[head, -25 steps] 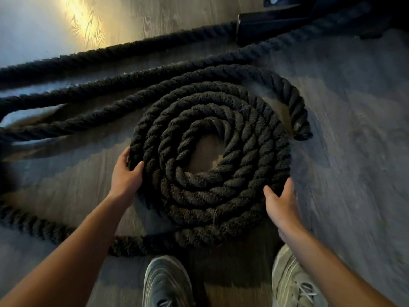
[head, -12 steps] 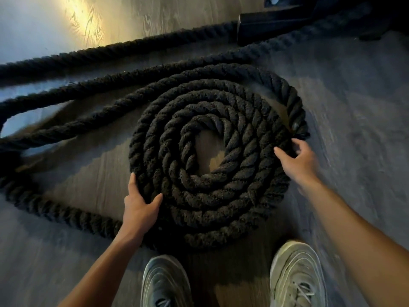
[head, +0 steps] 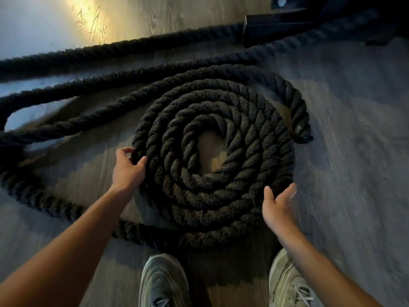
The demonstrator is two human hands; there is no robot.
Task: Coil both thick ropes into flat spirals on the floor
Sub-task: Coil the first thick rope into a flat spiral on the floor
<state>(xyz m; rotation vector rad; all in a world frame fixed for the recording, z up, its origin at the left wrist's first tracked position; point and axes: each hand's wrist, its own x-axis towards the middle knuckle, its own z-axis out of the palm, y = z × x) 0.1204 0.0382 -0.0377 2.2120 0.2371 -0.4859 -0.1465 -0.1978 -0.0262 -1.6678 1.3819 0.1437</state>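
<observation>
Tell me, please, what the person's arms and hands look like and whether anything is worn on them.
The left forearm and right forearm are bare to the frame's edge: no sleeves show. The left hand and right hand wear no gloves, and no watch, bracelet or ring is visible.

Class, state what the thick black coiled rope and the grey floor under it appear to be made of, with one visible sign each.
Thick black coiled rope: twisted fibre strands, matt and fuzzy; which fibre is unclear. Grey floor: wood-grain planks, smooth, reflecting light; possibly laminate or vinyl.
</observation>
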